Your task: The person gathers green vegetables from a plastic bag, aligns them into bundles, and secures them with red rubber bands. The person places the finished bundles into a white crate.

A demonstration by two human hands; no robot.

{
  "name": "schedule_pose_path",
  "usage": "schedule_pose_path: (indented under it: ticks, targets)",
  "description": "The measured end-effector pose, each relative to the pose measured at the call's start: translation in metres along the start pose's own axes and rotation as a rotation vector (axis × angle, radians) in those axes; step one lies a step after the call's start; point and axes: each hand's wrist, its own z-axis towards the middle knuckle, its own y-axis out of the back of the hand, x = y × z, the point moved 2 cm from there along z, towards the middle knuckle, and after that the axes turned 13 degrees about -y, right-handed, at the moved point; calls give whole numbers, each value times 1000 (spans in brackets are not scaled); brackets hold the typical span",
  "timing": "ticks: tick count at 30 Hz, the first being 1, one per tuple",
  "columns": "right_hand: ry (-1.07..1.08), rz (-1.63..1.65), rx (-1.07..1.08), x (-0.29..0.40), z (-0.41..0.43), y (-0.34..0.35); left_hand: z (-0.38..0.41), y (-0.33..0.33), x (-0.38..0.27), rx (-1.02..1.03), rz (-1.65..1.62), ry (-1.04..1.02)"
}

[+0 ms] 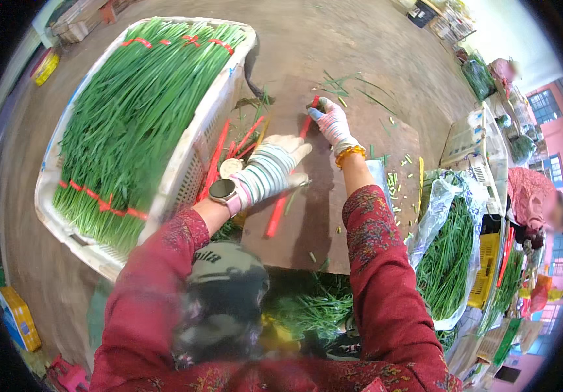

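A flat red tie strip (pixel 276 215) lies lengthwise over the brown board (pixel 374 127) in front of me. Its far end is pinched in the fingers of my right hand (pixel 330 122), which wears a striped glove with a blue fingertip. My left hand (pixel 276 159), also in a striped glove, is over the middle of the strip with thumb and fingers apart; the palm side is hidden. More red strips (pixel 217 157) lie beside my left wrist, near a round pale disc (pixel 230 167). Cut stem pieces (pixel 393 183) are scattered at the board's right.
At the left stands a white plastic crate (pixel 46 196) of chive-like green bundles (pixel 139 117) tied in red. To the right are a clear plastic bag (pixel 428 215) of greens, a white crate (pixel 465 132) and a yellow crate (pixel 485 264). Another person (pixel 531 201) is at the far right.
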Motion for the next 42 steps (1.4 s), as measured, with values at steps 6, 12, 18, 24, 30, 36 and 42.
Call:
schedule_pose_path:
  ticks: [6, 12, 18, 24, 30, 36, 42]
  targets:
    - [-10, -223, -170, 3, -13, 33, 19, -45, 8, 52, -74, -48]
    - [300, -706, -412, 9, -17, 21, 7, -42, 7, 79, -28, -23]
    - [169, -842, -268, 24, -52, 68, 19, -45, 8, 45, -30, -137]
    - [-31, -667, -310, -53, -271, 273, 25, -51, 17, 164, -101, -159]
    - [-883, -878, -821, -161, -528, 369, 37, -2, 9, 314, 52, -107]
    - [-1063, -1102, -722, -278, -600, 384, 100, -3, -90, 428, -37, -261]
    - [-1195, -1026, -581, -275, -594, 396, 132, -46, -302, 745, -897, -57]
